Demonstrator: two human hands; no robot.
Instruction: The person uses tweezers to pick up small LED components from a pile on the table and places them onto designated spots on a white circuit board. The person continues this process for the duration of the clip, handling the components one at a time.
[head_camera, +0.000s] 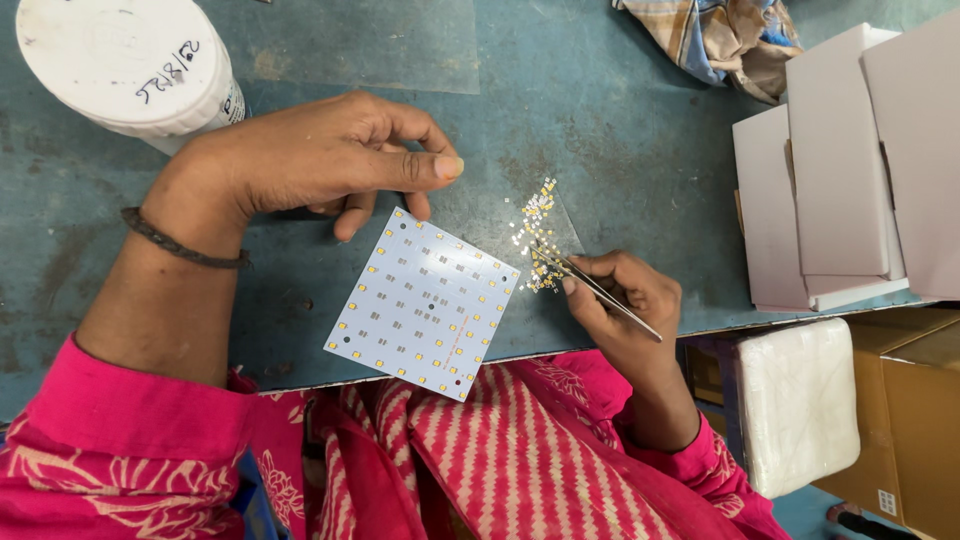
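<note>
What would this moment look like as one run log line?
left hand: fingertips on white square board | right hand: holds tweezers, tips in pile of small chips | surface: blue table

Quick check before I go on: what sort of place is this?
Probably a small electronics assembly bench: a white square circuit board with yellow chips, a loose pile of tiny components, metal tweezers in the right hand.

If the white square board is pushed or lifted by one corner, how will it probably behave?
The board looks thin and flat, so it probably slides easily on the table and feels light. It lies straight, so it is likely stiff, not floppy. The left hand touches its top edge, perhaps steadying it. Small parts on its face could shift if bumped.
</note>
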